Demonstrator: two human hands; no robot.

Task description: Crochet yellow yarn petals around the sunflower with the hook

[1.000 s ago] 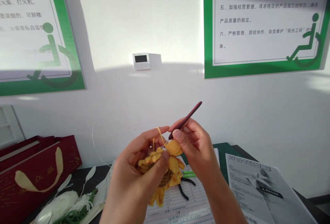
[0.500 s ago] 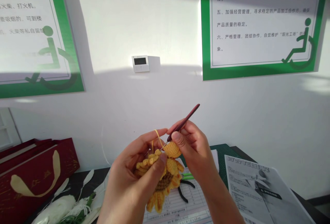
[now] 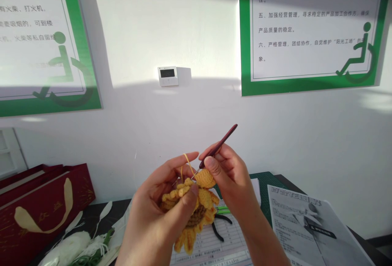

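While the left hand (image 3: 156,213) is closed around a yellow crocheted sunflower (image 3: 205,198) with a brown stitched centre (image 3: 196,216), its thumb (image 3: 190,196) presses on the petals and its raised index finger (image 3: 174,168) carries a strand of yellow yarn (image 3: 189,166). The right hand (image 3: 229,176) grips a crochet hook with a slim dark red handle (image 3: 222,142) between thumb and fingers; the thin metal tip enters the stitches at the top petal. The flower is held in the air at lower centre of the frame, above a printed white form with ruled rows (image 3: 208,249). Black curved handles (image 3: 218,233) and a green strip (image 3: 223,211) lie on the form, partly hidden behind the flower. To the right are a green cutting mat (image 3: 263,182) and a printed grey-and-white sheet (image 3: 306,233). At lower left, a dark red gift bag with a cream handle (image 3: 45,204) and a bundle of white yarn (image 3: 65,249) rest on a dark table (image 3: 101,213). Two green-bordered notices (image 3: 306,25) and a small white wall panel (image 3: 168,76) are on the white wall above.
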